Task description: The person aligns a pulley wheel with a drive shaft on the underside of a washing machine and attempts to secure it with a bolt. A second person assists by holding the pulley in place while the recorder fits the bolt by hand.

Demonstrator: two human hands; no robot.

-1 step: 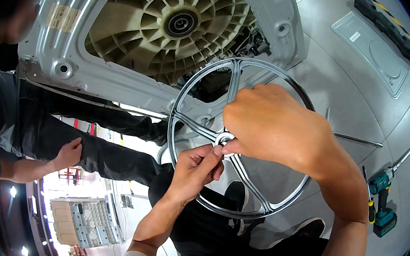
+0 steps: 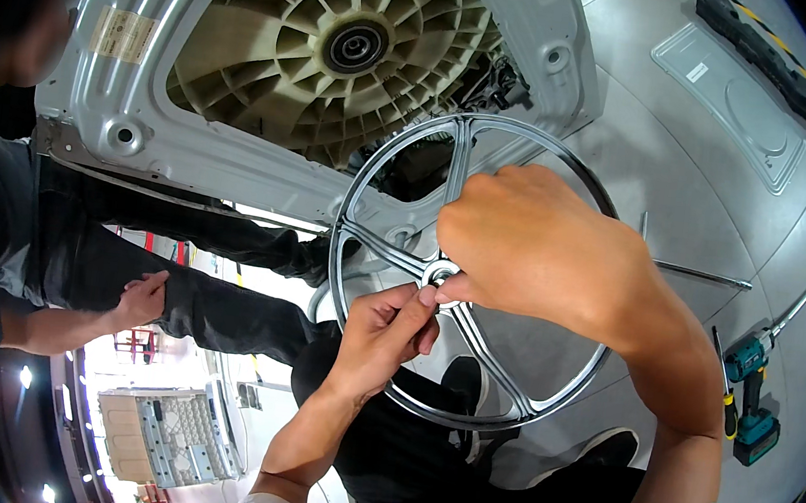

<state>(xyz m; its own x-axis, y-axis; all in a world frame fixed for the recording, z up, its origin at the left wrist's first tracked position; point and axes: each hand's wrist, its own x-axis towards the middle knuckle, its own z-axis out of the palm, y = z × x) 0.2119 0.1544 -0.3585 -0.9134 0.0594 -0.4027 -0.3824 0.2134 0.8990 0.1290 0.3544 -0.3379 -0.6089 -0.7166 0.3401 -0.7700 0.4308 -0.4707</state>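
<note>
Currently, a grey metal wheel [image 2: 388, 249] with slim spokes hangs tilted in front of the person, over the knees and above the floor [image 2: 702, 214]. Both hands meet at its middle. The left hand [image 2: 384, 338] comes to the wheel's hub [image 2: 437, 268] from the near left, thumb and fingers pinched narrow on it. The right hand [image 2: 536, 248] lies across the wheel from the right, fingers curled into a fist and thumb pressed at the hub, close against the left thumb. Whether some small part sits between the fingers, I cannot tell.

Beyond the wheel and to its left stands a grey metal cabinet [image 2: 235, 163], its large opening showing a ribbed, cream-coloured drum [image 2: 288, 33] with a dark round centre. Left of the wheel, a co-worker's hand [image 2: 143, 298] rests on a dark trouser leg.

Right of the wheel, a metal rod [image 2: 710, 276] lies on the floor; farther right come a screwdriver [image 2: 731, 414] with a yellow and black handle and a teal power drill [image 2: 748, 357]. Beyond the wheel on the far right are a flat grey panel [image 2: 732, 109] and a long black block [image 2: 762, 58].
</note>
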